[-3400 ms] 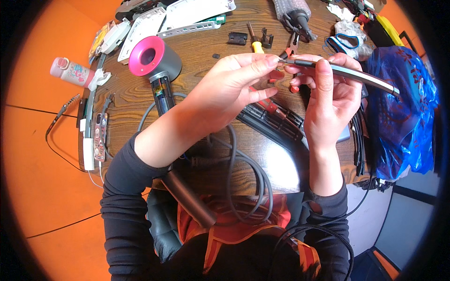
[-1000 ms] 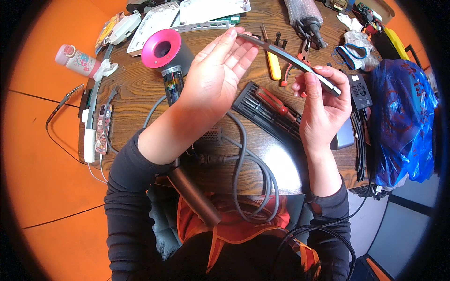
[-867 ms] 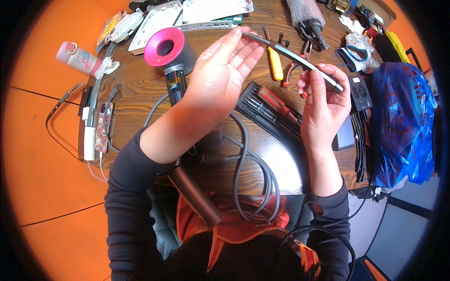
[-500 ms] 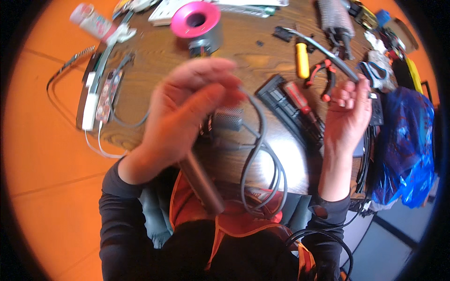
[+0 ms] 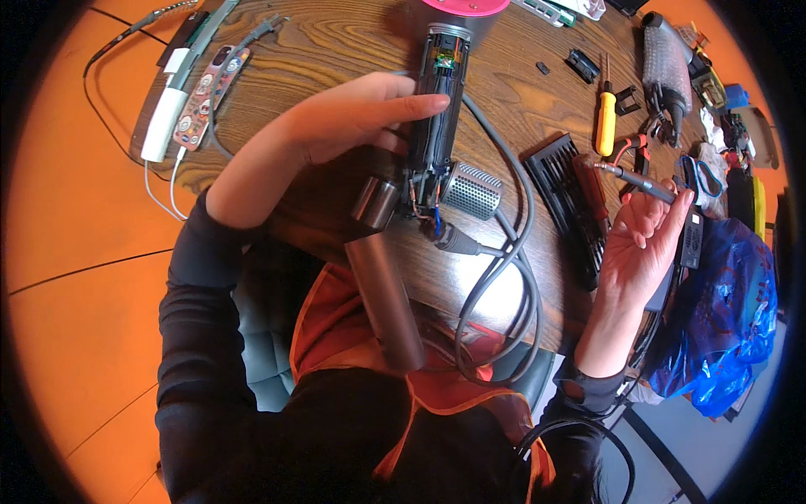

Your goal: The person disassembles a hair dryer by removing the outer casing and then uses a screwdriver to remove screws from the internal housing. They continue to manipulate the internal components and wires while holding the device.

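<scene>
An opened hair dryer lies on the wooden table (image 5: pixel 336 50), its pink-rimmed head (image 5: pixel 466 7) at the top edge and its bare black handle core (image 5: pixel 438 109) pointing toward me. My left hand (image 5: pixel 344 126) grips the top of a loose grey tubular sleeve (image 5: pixel 384 286), and its index finger stretches onto the handle core. Beside the core lie a perforated metal filter cage (image 5: pixel 472 191) and exposed wires. My right hand (image 5: pixel 640 244), palm up at the table's right edge, pinches a thin dark metal tool (image 5: pixel 636 178) in its fingertips.
The dryer's grey cable (image 5: pixel 514 277) loops at the near table edge. A black bit tray (image 5: pixel 564 197), a yellow-handled screwdriver (image 5: pixel 604 124) and red pliers (image 5: pixel 630 149) lie right of centre. A blue plastic bag (image 5: pixel 726 319) hangs at the right. White cables and a patterned strip (image 5: pixel 201 101) lie at the left.
My left hand let go of the thin tool, came down and closed on the grey sleeve by the dryer handle. My right hand kept the tool and moved it out to the right.
</scene>
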Demonstrator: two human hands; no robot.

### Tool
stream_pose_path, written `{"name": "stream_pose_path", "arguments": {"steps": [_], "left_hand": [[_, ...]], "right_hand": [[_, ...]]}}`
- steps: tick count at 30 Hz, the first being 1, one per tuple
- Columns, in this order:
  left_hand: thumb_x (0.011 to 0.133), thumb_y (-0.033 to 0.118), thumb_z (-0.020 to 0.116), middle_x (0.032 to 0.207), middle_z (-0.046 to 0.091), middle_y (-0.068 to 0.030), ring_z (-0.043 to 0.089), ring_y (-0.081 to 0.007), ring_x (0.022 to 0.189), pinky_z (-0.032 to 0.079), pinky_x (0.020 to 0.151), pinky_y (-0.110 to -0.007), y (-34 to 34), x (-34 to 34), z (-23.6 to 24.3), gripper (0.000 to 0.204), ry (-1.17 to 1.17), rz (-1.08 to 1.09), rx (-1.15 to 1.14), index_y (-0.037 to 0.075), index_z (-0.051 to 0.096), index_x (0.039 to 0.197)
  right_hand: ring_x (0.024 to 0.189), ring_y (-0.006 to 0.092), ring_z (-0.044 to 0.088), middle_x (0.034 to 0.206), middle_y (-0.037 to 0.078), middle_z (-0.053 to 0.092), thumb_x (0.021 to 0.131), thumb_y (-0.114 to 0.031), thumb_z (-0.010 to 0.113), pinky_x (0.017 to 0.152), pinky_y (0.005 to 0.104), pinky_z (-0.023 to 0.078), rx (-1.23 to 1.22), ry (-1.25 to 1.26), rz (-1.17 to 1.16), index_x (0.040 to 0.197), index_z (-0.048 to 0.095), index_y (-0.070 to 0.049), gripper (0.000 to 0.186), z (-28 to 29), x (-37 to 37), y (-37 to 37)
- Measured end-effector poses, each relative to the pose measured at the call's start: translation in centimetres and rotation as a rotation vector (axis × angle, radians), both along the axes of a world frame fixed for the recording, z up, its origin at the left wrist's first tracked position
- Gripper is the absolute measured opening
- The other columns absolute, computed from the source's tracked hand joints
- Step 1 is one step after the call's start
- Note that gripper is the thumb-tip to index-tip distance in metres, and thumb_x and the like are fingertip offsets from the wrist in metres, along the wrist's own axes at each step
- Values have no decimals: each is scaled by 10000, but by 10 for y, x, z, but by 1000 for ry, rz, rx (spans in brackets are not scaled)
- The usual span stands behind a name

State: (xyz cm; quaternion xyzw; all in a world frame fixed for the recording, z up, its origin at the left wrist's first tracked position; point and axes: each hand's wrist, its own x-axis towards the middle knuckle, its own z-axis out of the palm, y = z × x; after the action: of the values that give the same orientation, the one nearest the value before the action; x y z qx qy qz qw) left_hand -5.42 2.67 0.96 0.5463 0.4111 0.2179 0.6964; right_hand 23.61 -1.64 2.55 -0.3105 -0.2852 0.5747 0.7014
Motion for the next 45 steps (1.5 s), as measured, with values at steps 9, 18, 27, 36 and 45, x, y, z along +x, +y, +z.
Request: {"name": "stream_pose_path", "arguments": {"steps": [9,18,27,36,45], "left_hand": [[797,332,601,1021,568,-184,584,-262,957,495,806,-364,11,4,-13,557,-241,-16,-10,-24,387,1168],[805,317,585,1003,565,-171,589,-255,934,499,792,-371,10,6,-12,486,-206,-5,-19,-25,416,1106],[827,260,562,974,580,-165,608,-244,882,525,737,-361,13,8,-9,396,-172,36,-45,-11,435,1086],[804,284,616,897,611,-73,594,-144,806,477,699,-240,18,11,8,346,-127,1,-224,7,527,991],[794,303,625,884,616,-71,597,-131,785,474,672,-220,20,10,7,364,-73,-13,-195,14,527,994]], "right_hand": [[388,52,352,526,-8,428,922,-340,414,334,163,234,108,-332,-325,860,481,-55,300,5,-17,0],[301,103,369,457,88,453,919,-303,338,291,207,283,520,-1117,-432,827,440,-8,325,39,-59,-20],[380,173,420,524,109,457,852,-286,513,332,283,338,799,-1052,-111,960,382,-23,313,24,-69,-26],[331,130,371,436,92,423,919,-398,355,316,244,306,778,-1263,-346,984,403,-17,390,10,-74,-24],[344,148,404,469,110,461,913,-383,387,333,249,336,856,-1085,-28,989,407,-14,377,10,-67,-20]]}}
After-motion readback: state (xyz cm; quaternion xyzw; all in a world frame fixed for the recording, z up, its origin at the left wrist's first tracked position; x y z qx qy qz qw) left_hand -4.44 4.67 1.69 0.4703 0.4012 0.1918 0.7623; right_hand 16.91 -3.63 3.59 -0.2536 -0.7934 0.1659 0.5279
